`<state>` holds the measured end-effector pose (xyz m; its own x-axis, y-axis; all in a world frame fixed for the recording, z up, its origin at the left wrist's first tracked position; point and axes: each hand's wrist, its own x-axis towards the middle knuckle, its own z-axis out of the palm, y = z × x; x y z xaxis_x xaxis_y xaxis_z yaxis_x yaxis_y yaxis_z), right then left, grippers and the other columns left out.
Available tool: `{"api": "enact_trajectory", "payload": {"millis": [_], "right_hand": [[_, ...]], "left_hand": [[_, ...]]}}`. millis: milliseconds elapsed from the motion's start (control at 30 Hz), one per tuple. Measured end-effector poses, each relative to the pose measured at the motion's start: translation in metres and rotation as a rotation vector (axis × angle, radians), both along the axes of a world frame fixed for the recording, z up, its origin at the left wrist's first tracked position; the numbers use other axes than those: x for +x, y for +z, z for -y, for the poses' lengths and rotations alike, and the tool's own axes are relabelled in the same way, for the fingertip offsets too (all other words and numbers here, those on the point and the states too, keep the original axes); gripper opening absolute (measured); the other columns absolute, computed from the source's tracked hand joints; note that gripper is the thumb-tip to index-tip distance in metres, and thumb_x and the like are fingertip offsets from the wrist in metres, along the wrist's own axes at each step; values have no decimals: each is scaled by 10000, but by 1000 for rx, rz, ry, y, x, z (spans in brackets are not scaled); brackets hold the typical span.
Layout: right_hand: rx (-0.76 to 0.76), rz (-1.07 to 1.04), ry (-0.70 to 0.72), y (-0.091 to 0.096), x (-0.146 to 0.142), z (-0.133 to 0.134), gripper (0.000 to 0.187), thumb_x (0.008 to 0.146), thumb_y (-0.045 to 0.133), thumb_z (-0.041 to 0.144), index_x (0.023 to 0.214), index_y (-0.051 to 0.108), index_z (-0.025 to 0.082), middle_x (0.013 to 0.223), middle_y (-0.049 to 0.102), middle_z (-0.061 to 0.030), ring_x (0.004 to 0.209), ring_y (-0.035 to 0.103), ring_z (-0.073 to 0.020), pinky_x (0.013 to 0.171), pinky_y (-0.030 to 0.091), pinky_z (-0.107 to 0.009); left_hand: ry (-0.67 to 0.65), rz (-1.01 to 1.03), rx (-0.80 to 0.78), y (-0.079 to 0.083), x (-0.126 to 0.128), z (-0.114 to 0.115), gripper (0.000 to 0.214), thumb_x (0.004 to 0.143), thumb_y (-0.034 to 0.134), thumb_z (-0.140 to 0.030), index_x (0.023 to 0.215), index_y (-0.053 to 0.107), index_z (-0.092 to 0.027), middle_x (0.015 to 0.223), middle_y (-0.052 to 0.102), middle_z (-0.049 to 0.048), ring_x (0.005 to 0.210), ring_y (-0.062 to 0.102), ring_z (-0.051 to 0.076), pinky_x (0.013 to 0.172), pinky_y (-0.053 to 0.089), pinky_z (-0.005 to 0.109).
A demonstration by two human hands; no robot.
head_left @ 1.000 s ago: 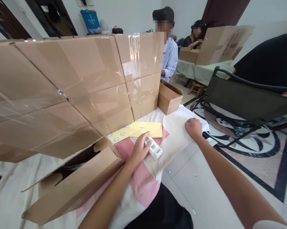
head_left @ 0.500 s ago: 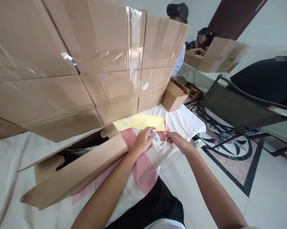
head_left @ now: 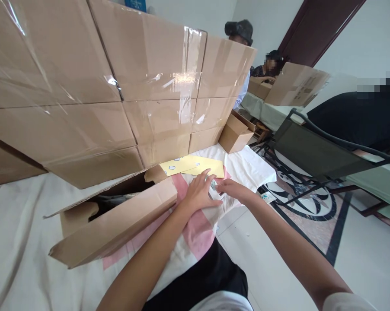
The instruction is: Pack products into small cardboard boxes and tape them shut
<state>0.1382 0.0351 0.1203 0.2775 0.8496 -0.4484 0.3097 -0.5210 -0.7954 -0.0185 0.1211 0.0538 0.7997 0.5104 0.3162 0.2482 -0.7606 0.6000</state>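
A small white plastic-looking item [head_left: 213, 191] with a greenish patch lies low over the pink-and-white cloth, partly covered by both hands; its exact kind cannot be made out. My left hand [head_left: 199, 192] is at its left side, thumb and fingers spread apart around it. From the right, my right hand [head_left: 233, 190] has its fingers bent and pressed together at the item's edge. Just beyond my fingers are yellow sheets [head_left: 211, 166] with small white printed shapes.
An open, narrow cardboard box [head_left: 123, 224] stands to the left with dark contents. Stacked taped cartons [head_left: 162, 77] form a wall ahead. A smaller open carton [head_left: 235, 134] stands at the cloth's far end. A folding chair [head_left: 318, 138] and several people are to the right.
My left hand has loosened from the white item and spread its fingers. My right hand has moved left onto the item's edge. The view has shifted slightly.
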Motion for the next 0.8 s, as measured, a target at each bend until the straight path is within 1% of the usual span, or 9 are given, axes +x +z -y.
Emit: {"api": "enact_trajectory", "payload": {"millis": [167, 267, 367, 467, 600, 667, 800], "right_hand": [[71, -7, -13, 6, 3, 3, 304, 736, 679, 490, 707, 668, 188, 750, 663, -26, 796, 561, -206, 756, 416, -336], [59, 19, -32, 9, 3, 9, 317, 710, 713, 501, 653, 654, 195, 713, 647, -22, 779, 544, -208, 741, 394, -338], [41, 45, -69, 7, 0, 19, 350, 707, 702, 528, 626, 640, 194, 710, 637, -26, 752, 515, -197, 709, 359, -331], [31, 50, -105, 3, -1, 31, 393, 713, 673, 579, 627, 595, 204, 673, 571, -6, 673, 433, -164, 638, 300, -315], [32, 37, -128, 3, -3, 44, 440, 706, 661, 635, 630, 541, 219, 592, 396, 38, 615, 316, -140, 601, 229, -306], [48, 26, -128, 4, -4, 49, 453, 715, 655, 646, 626, 522, 221, 595, 355, 45, 621, 306, -139, 610, 226, -307], [76, -4, -127, 0, -5, 54, 461, 741, 640, 636, 614, 483, 222, 613, 351, 42, 637, 308, -140, 635, 237, -310]], "left_hand": [[4, -20, -11, -1, 2, -1, 966, 627, 868, -529, 1435, 413, -259, 1623, 295, 160, 1456, 365, 392, 1116, 415, 561], [15, -6, 0, -2, 2, -1, 955, 629, 865, -509, 1437, 415, -269, 1618, 307, 144, 1430, 401, 376, 1106, 430, 530], [20, 2, 10, -3, 1, 0, 962, 627, 861, -512, 1444, 413, -273, 1611, 324, 138, 1402, 433, 371, 1081, 450, 518], [17, 12, 16, -2, 1, 1, 962, 627, 859, -518, 1441, 412, -266, 1603, 337, 145, 1403, 430, 381, 1072, 456, 530], [15, 12, 29, -1, 2, 0, 953, 619, 867, -513, 1422, 420, -259, 1587, 357, 155, 1391, 439, 385, 1068, 457, 537], [17, 7, 29, -1, 2, 0, 941, 625, 861, -530, 1413, 423, -258, 1585, 361, 155, 1389, 443, 384, 1065, 459, 537], [17, 14, 31, -1, 1, 1, 933, 631, 857, -541, 1407, 422, -260, 1585, 362, 156, 1393, 442, 377, 1077, 451, 531]]}}
